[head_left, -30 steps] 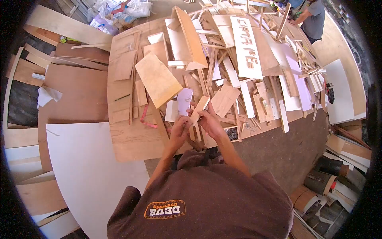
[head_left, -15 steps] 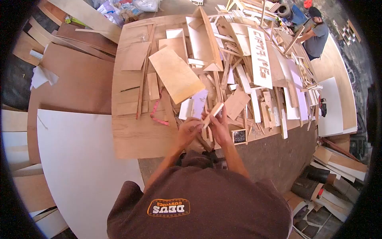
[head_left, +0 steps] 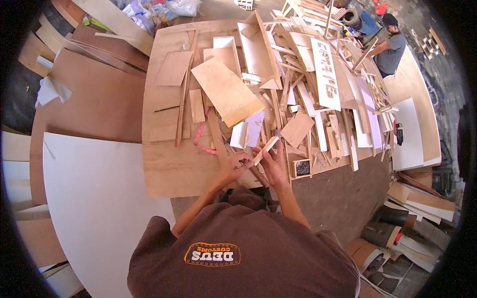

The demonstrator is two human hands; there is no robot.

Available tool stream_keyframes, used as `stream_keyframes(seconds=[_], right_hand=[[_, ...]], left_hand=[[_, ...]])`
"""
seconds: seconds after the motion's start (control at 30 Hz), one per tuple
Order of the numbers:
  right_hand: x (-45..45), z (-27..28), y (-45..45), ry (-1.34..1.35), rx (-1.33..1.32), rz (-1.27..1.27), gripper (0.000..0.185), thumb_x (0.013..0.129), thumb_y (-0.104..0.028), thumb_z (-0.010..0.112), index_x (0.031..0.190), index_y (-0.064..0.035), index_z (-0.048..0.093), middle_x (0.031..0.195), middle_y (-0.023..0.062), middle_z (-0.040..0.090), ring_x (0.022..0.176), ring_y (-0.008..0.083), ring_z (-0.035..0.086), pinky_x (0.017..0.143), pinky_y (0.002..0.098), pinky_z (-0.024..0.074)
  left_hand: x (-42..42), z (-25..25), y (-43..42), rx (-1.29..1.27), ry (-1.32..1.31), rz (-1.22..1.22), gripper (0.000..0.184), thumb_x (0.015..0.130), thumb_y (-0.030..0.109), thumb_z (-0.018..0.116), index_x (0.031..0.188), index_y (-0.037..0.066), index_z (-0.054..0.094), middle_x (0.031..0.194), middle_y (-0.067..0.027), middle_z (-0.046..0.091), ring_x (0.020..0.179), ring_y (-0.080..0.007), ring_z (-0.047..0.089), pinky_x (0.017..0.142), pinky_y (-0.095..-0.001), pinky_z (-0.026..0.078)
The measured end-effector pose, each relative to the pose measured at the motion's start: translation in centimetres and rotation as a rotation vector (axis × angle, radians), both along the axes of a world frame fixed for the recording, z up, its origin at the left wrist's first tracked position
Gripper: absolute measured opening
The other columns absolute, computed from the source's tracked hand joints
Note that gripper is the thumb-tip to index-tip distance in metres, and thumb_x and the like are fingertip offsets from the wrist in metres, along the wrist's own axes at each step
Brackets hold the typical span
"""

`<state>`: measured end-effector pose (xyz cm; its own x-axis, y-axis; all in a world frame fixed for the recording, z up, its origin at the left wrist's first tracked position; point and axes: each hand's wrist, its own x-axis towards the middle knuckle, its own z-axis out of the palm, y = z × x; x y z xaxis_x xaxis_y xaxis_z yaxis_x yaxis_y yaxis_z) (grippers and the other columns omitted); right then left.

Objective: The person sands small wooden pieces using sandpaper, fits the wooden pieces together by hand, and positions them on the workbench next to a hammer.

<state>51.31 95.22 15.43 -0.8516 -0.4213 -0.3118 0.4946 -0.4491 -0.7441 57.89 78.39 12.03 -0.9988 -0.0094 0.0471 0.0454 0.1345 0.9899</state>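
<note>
Turned narrow side up since a second ago, the wood strip (head_left: 267,149) sits above the 6 o'clock edge of the worktop (head_left: 169,171): left hand (head_left: 238,163) bunched by the strip's 7 o'clock end, grip unclear; right hand (head_left: 275,167) curled around it.

Plastic bags (head_left: 181,7) lie beyond the table (head_left: 169,171); a grey-shirted co-worker (head_left: 390,55) stands rightward.

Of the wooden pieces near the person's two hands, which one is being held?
The short, pale wooden strip in the right hand, near the left hand; it is off the brown wooden table, whereas the surrounding pieces lie there.
</note>
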Motion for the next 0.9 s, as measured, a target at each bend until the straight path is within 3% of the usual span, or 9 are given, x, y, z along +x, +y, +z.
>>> stream_keyframes(seconds=[0.1,0.17,0.3,0.37,0.5,0.6,0.67,0.77,0.9], right_hand=[[0.3,0.7,-0.2,-0.006,0.029,-0.033,0.086,0.094,-0.007,0.062,0.154,-0.032,0.005,0.139,0.0149,0.039,0.123,0.033,0.052,0.091,0.0486,0.0543],[0.1,0.4,-0.6,0.032,0.07,-0.033,0.086,0.094,-0.01,0.063,0.154,-0.0316,0.005,0.138,0.0157,0.039,0.122,0.0319,0.052,0.087,0.0475,0.0558],[0.4,1.3,-1.2,0.078,0.082,-0.042,0.086,0.094,-0.012,0.064,0.154,-0.031,0.005,0.138,0.0162,0.04,0.121,0.0316,0.054,0.084,0.0468,0.057],[0.5,1.7,-1.5,0.068,0.089,-0.111,0.081,0.095,-0.005,0.06,0.154,-0.0253,0.009,0.126,0.016,0.044,0.117,0.0316,0.057,0.091,0.0424,0.0567],[0.0,0.2,-1.5,0.082,0.095,-0.134,0.082,0.095,-0.005,0.06,0.154,-0.0249,0.008,0.126,0.0167,0.044,0.117,0.0317,0.057,0.09,0.0421,0.0567],[-0.8,-0.2,-0.8,0.13,0.184,-0.196,0.082,0.094,-0.005,0.061,0.152,-0.0235,0.007,0.127,0.0171,0.044,0.117,0.0318,0.057,0.091,0.0424,0.0561],[-1.3,0.2,-0.5,0.182,0.142,-0.153,0.082,0.094,-0.005,0.062,0.151,-0.0218,0.006,0.129,0.0183,0.042,0.117,0.0312,0.057,0.093,0.0429,0.0549],[-1.4,0.1,-0.3,0.2,0.161,-0.142,0.085,0.093,-0.004,0.064,0.152,-0.0197,0.005,0.132,0.0214,0.041,0.115,0.0325,0.058,0.092,0.0423,0.0548],[-1.5,-0.1,-0.5,0.209,0.129,-0.138,0.085,0.093,-0.002,0.062,0.152,-0.0189,0.004,0.136,0.0231,0.038,0.116,0.0324,0.058,0.089,0.0396,0.056]], left_hand=[[0.5,-0.6,0.8,0.067,0.012,0.062,0.012,0.091,0.011,0.065,0.098,0.002,0.065,0.091,-0.0064,0.064,0.088,-0.0161,0.062,0.074,-0.0304,0.051],[0.1,-0.4,0.2,0.085,0.0,0.039,0.018,0.093,0.014,0.064,0.108,0.004,0.063,0.1,-0.0036,0.064,0.092,-0.0151,0.061,0.082,-0.0316,0.05],[0.5,0.9,0.0,0.104,0.001,0.025,0.016,0.093,0.014,0.063,0.106,0.004,0.063,0.1,-0.0043,0.064,0.091,-0.0152,0.061,0.081,-0.0317,0.05],[0.5,1.7,0.2,0.072,0.032,0.094,0.015,0.094,0.014,0.062,0.104,0.003,0.063,0.099,-0.0052,0.063,0.091,-0.016,0.061,0.081,-0.0312,0.05],[0.3,1.0,0.6,-0.041,0.118,0.116,0.015,0.094,0.012,0.061,0.106,0.002,0.062,0.101,-0.0062,0.063,0.091,-0.0175,0.061,0.08,-0.0322,0.05],[0.4,1.0,1.5,-0.15,0.233,0.114,0.01,0.093,0.008,0.062,0.098,0.0,0.06,0.095,-0.0091,0.061,0.081,-0.0216,0.061,0.072,-0.0329,0.05],[0.2,0.7,2.6,-0.008,0.192,0.282,0.018,0.092,0.009,0.064,0.108,0.001,0.061,0.099,-0.0098,0.062,0.083,-0.0234,0.061,0.073,-0.0333,0.05],[0.0,-0.7,2.6,-0.078,0.138,0.312,0.027,0.09,0.009,0.067,0.115,0.001,0.063,0.106,-0.0111,0.064,0.09,-0.024,0.062,0.077,-0.0337,0.051],[-0.6,-0.2,1.9,-0.132,0.231,0.2,0.03,0.089,0.01,0.069,0.116,0.0,0.066,0.11,-0.0131,0.065,0.095,-0.0229,0.063,0.078,-0.0325,0.052]])
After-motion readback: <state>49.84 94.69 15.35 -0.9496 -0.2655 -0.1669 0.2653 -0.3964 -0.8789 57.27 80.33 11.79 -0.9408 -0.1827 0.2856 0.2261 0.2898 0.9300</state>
